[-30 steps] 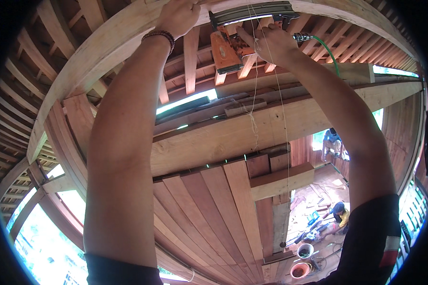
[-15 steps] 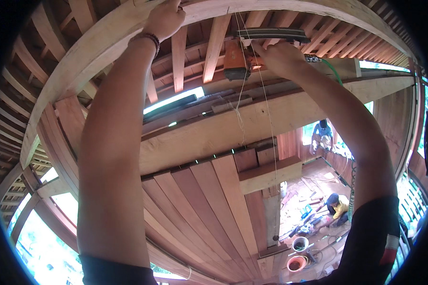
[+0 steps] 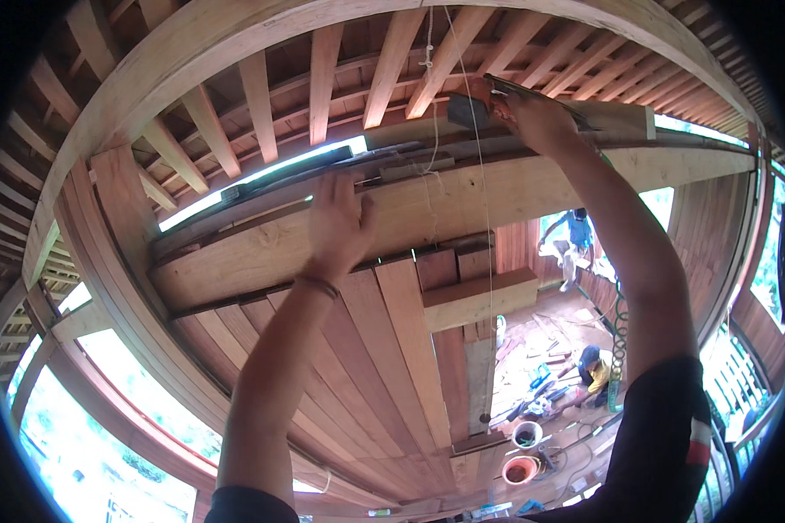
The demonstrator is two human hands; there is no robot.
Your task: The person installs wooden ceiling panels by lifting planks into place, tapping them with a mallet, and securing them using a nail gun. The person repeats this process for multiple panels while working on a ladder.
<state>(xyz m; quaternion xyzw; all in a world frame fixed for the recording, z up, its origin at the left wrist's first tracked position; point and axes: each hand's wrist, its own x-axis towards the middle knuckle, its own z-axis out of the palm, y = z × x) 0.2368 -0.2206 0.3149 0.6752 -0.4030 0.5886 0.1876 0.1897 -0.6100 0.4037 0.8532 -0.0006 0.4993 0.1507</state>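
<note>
My right hand (image 3: pixel 541 122) grips an orange and dark nail gun (image 3: pixel 469 111), raised among the rafters above a long pale horizontal beam (image 3: pixel 458 196). My left hand (image 3: pixel 340 222) is in front of that beam, blurred a little, with loosely bent fingers apart and nothing visible in them. Thin white strings (image 3: pixel 432 87) hang from the overhead arch, between the two hands. Below the beam, angled wooden planks (image 3: pixel 392 349) run downward. A green coiled air hose (image 3: pixel 619 349) hangs beside my right forearm.
A curved timber arch (image 3: pixel 148 74) crosses overhead under the rafters (image 3: pixel 323 87). Through an opening below, a person in blue (image 3: pixel 569 240) is at a window and another in yellow (image 3: pixel 595 375) crouches among scattered wood. An orange bucket (image 3: pixel 519 471) and a pale bucket (image 3: pixel 526 434) stand nearby.
My left hand has left the arch and come down to the beam. My right hand has moved the nail gun lower and rightward, turning it. The person in blue has risen.
</note>
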